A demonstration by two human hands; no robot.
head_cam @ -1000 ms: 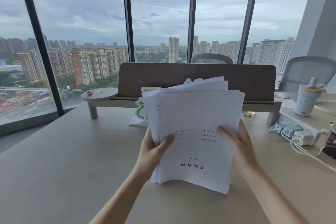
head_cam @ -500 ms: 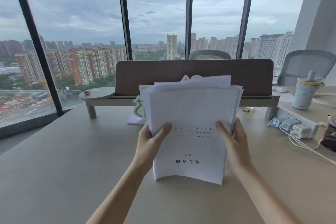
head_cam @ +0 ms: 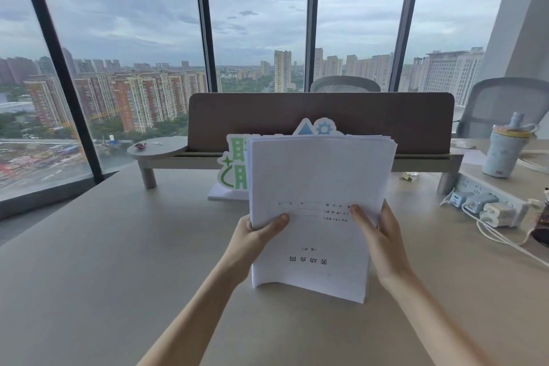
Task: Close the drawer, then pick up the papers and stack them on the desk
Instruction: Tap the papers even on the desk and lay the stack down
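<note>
A stack of white papers (head_cam: pixel 318 175) stands upright on its lower edge on the beige desk (head_cam: pixel 104 246), printed text upside down on the front sheet. My left hand (head_cam: pixel 255 238) grips the stack's left edge, thumb on the front. My right hand (head_cam: pixel 377 235) grips the right edge the same way. The sheets' top edges are nearly level. No drawer is in view.
Behind the papers stand a green-and-white cut-out sign (head_cam: pixel 233 165) and a brown divider panel (head_cam: pixel 320 119) on a low shelf (head_cam: pixel 160 148). To the right lie a power strip with chargers (head_cam: pixel 487 205), white cables and a pale bottle (head_cam: pixel 505 151). Windows and office chairs lie beyond.
The fanned, uneven sheets have been squared into a tidy stack, standing more upright on the desk. Both hands kept their grip on the side edges.
</note>
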